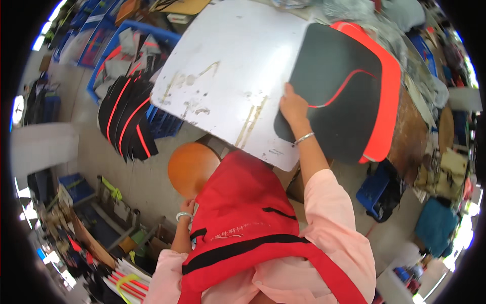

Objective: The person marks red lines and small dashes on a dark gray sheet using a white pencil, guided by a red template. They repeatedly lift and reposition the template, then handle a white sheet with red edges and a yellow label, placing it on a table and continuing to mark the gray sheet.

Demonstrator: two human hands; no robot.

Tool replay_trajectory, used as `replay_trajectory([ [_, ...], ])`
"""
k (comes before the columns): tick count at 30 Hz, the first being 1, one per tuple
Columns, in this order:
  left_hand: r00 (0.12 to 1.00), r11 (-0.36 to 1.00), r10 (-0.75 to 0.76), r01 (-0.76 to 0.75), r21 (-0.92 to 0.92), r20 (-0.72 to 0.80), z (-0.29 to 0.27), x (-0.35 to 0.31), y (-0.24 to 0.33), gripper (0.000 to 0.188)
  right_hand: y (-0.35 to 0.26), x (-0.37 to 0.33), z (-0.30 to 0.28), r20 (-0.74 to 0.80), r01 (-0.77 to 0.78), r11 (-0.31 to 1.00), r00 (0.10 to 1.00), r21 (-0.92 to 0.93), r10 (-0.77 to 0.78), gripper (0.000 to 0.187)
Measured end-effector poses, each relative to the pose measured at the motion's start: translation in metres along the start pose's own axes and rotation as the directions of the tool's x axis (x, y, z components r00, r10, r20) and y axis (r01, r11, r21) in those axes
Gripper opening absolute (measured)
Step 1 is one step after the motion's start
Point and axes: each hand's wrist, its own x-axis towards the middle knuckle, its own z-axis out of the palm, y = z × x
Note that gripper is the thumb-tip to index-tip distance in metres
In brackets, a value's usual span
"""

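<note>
My right hand [294, 107] is at the left edge of a dark grey panel [331, 121] with a thin red curved line, its fingers closed on that edge. Beneath the panel, a bright red-orange piece [390, 101] shows along the right and top. Both lie across the right part of a white board [228, 66]. Down at my left side, my left hand [187, 206] hangs beside my red apron [248, 192], close to the rim of a round orange-brown stool [193, 169]. Its fingers are too small and partly hidden to read.
A blue crate [147, 26] at the far left holds grey and red scraps. Black strips with red lines [126, 116] stack beside the board. On the right are a brown table surface [409, 137], clear plastic bags [354, 11] and a blue bin [375, 187] on the floor.
</note>
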Motion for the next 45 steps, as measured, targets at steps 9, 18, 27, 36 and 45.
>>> replay_trajectory([
  [9, 0.98, 0.941, 0.136, -0.173, 0.292, 0.144, 0.034, -0.034, 0.013, 0.042, 0.006, 0.035, -0.008, 0.019, 0.038, 0.993, 0.999, -0.111, -0.036, 0.059],
  [18, 0.913, 0.827, 0.403, -0.333, -0.452, 0.064, 0.056, -0.079, 0.136, 0.031, -0.072, 0.031, -0.018, -0.01, 0.247, 0.961, 0.969, 0.125, -0.248, 0.047],
  [27, 0.165, 0.035, 0.963, 0.705, -0.708, 0.213, -0.089, -0.269, 0.275, 0.058, -0.535, -0.145, -0.091, -0.159, 0.941, 0.314, 0.332, 0.129, -0.93, 0.031],
  [36, 0.826, 0.53, 0.457, -0.55, -0.645, -0.33, -0.187, -0.286, -0.139, 0.037, -0.511, -0.449, -0.176, -0.071, 0.245, -0.184, -0.406, 0.952, -0.911, 0.022],
  [45, 0.717, 0.255, -0.266, -0.592, -0.764, -0.644, -0.198, -0.371, -0.301, 0.032, -0.616, -0.644, -0.123, -0.49, -0.742, 0.219, -0.604, 0.634, -0.629, 0.023],
])
